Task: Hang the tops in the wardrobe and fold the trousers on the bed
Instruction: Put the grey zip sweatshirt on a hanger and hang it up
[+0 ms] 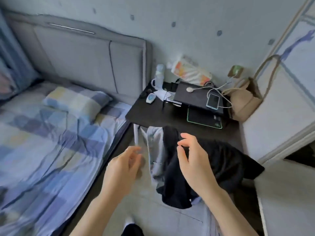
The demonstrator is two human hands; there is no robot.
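Black clothes hang heaped with a pale garment off the dark table, beside the bed. Your left hand and right hand hover just before them, fingers loosely curled, holding nothing.

Two bare forearms, no sleeves showing, no rings or watch on the left hand or right hand. Below, a white sock above dark fabric.

Left hand loosely curled, right hand open, both forearms outstretched
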